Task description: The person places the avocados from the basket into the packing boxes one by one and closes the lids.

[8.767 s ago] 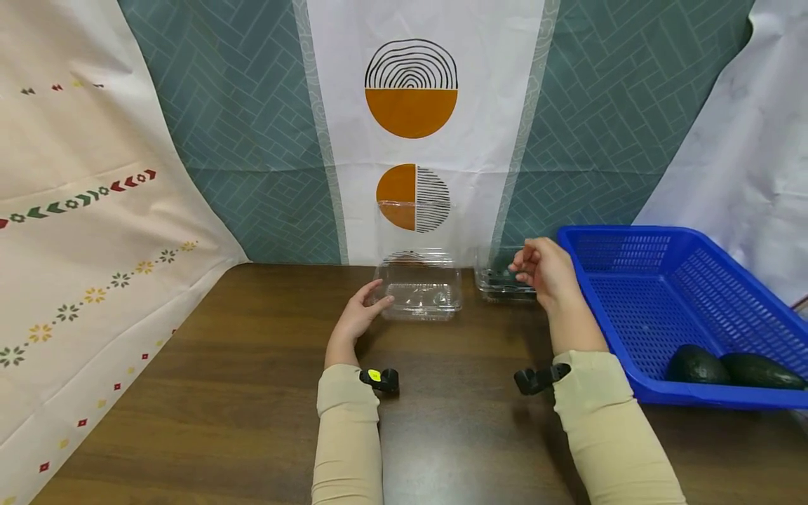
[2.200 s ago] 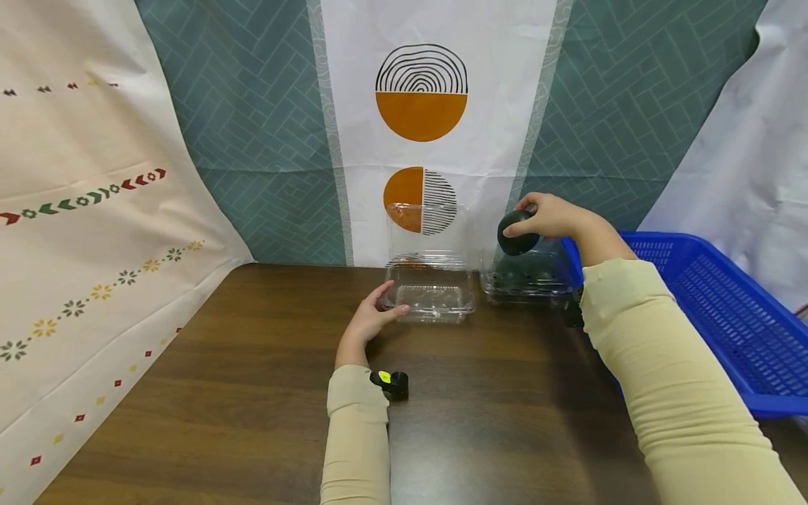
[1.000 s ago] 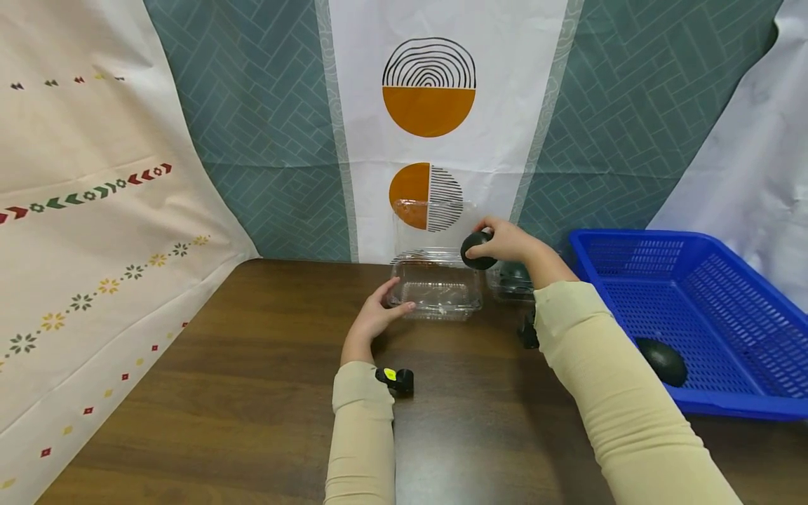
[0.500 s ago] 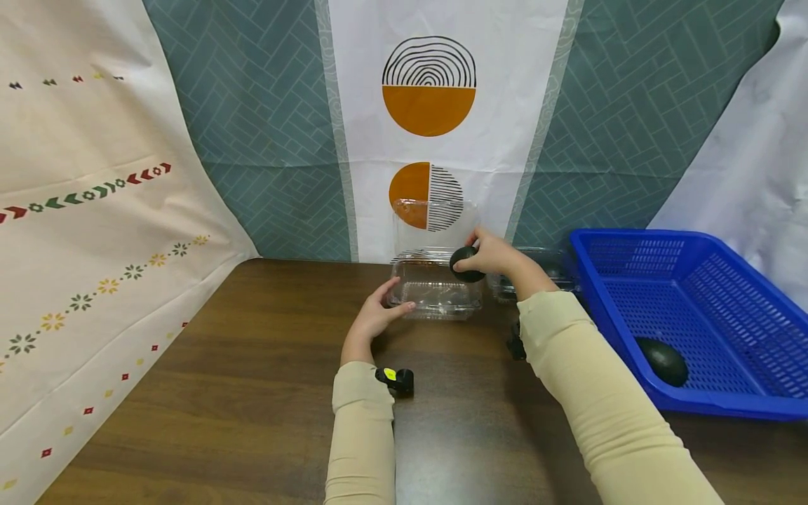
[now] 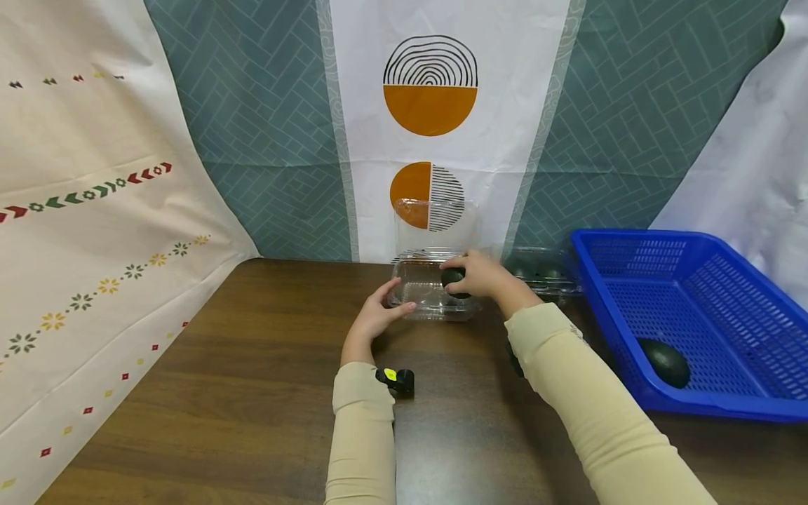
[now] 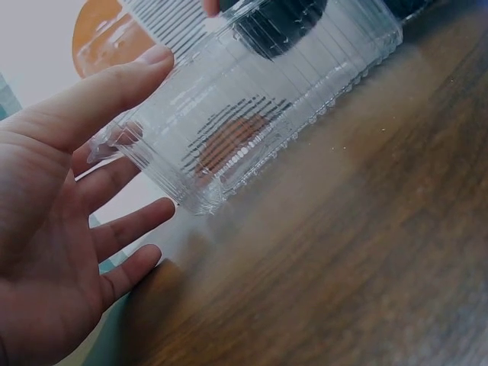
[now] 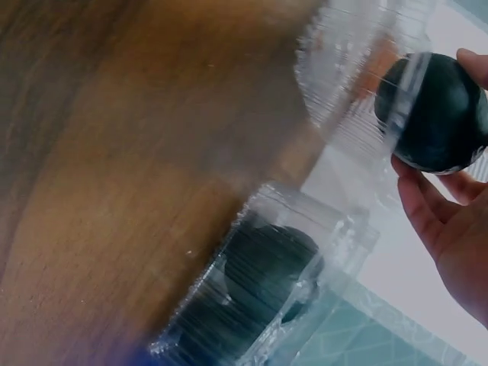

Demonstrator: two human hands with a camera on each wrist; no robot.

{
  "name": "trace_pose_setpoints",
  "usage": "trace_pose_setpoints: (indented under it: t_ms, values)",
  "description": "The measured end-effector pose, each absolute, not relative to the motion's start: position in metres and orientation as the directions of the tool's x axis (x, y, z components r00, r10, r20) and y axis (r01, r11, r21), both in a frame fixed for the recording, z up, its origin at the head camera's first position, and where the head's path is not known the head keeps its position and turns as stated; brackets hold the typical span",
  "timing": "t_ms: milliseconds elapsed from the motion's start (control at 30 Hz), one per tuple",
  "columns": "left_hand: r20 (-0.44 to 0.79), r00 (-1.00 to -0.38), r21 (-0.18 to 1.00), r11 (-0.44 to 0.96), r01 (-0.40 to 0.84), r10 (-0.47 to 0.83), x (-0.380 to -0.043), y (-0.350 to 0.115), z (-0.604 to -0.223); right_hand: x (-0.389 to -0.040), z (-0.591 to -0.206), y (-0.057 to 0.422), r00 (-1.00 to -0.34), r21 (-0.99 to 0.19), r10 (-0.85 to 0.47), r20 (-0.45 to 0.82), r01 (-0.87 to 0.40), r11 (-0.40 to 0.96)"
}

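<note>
A clear plastic clamshell container (image 5: pixel 419 308) stands at the back of the table with its lid raised. My left hand (image 5: pixel 371 319) holds its left end, thumb over the rim and index finger behind the corner. The other fingers spread past the end in the left wrist view. My right hand (image 5: pixel 482 275) grips a dark green avocado (image 5: pixel 453 282) by its sides, low in the container's right part. Through the clear wall, this avocado (image 6: pixel 282 27) shows above the container's bottom in the left wrist view. The right wrist view shows fingers and thumb around it (image 7: pixel 438 114).
Right of it, a second clear container (image 5: pixel 558 289) holds dark avocados, partly hidden by my right arm. A blue plastic basket (image 5: pixel 726 337) stands at the right with one avocado (image 5: pixel 664 362) inside. A patterned cloth (image 5: pixel 435 238) hangs right behind the containers.
Earlier the basket held two avocados; my right hand now has one of them. Over the last second it moved left and down into the open container. The left hand stays at the container's end.
</note>
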State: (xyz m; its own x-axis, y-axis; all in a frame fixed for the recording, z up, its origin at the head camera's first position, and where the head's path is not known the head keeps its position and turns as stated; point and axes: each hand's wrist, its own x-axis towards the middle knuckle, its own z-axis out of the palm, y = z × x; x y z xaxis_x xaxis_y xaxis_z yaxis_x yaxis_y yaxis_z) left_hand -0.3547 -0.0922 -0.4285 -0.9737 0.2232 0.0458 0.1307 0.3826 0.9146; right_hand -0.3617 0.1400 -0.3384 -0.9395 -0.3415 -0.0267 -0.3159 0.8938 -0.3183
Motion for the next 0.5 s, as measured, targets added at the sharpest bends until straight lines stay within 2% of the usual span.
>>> trace_pose_setpoints:
  t_ms: [367, 500]
  values:
    - [0.041, -0.976, 0.922, 0.367, 0.12, 0.215, -0.356, -0.092, -0.429, -0.358, -0.351, 0.125, -0.934, -0.063, -0.356, -0.023, -0.354, 0.933]
    - [0.04, -0.977, 0.923, 0.368, 0.117, 0.211, -0.356, -0.092, -0.429, -0.358, -0.354, 0.125, -0.944, -0.033, -0.327, -0.044, -0.326, 0.945]
